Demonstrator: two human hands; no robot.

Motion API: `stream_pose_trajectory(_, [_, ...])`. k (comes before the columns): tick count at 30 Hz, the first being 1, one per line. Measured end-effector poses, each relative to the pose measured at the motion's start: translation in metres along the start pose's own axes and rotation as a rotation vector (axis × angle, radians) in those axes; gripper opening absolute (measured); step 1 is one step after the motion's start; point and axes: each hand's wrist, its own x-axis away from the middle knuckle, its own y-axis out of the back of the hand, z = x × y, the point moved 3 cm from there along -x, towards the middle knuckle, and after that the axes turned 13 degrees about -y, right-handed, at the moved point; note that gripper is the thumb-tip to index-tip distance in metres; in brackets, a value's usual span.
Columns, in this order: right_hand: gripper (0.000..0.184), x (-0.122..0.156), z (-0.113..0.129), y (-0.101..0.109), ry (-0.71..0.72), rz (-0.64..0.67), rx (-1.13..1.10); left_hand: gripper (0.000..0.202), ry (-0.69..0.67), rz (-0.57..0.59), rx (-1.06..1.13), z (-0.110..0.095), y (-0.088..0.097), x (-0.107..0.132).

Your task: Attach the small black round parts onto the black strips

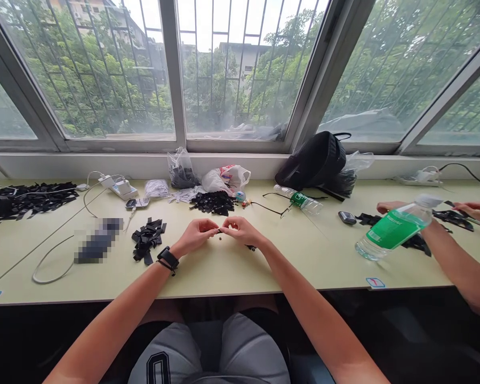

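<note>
My left hand (195, 234), with a black watch on its wrist, and my right hand (242, 230) meet over the pale green table (224, 269), fingertips pinched together on a small black piece (220, 231). A tiny dark bead (221, 238) lies on the table just below the fingers. A pile of black strips (147, 240) lies left of my left hand. Another pile of black pieces (214, 202) sits farther back, toward the window.
A phone (98, 241) with a white cable lies at left, beyond it a power strip (120, 186). Plastic bags (182, 170), a black bag (314, 160) and a lying bottle (302, 199) line the sill. A co-worker's arms (456, 261) and a green-labelled bottle (396, 226) are at right.
</note>
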Motion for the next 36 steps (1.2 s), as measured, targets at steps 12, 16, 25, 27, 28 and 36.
stream_pose_trajectory(12, [0.022,0.0,-0.014,-0.007,-0.058,0.003,0.099,0.03,-0.023,-0.063,-0.292,0.009,-0.001,0.002])
stream_pose_trajectory(16, [0.018,0.001,-0.015,-0.007,-0.056,-0.014,0.099,0.023,-0.011,-0.058,-0.319,0.011,-0.004,0.001])
stream_pose_trajectory(25, [0.018,0.003,-0.013,-0.01,-0.032,-0.023,0.126,0.016,-0.024,-0.044,-0.372,0.013,-0.003,0.003])
stream_pose_trajectory(27, [0.019,0.003,-0.014,-0.011,-0.03,-0.025,0.133,0.014,-0.027,-0.042,-0.385,0.013,-0.003,0.004])
stream_pose_trajectory(28, [0.019,0.003,-0.014,-0.011,-0.028,-0.028,0.135,0.013,-0.03,-0.037,-0.388,0.012,-0.004,0.004])
stream_pose_trajectory(36, [0.02,0.003,-0.012,-0.006,0.014,-0.12,0.153,0.017,-0.075,0.055,-0.444,0.007,-0.006,0.007])
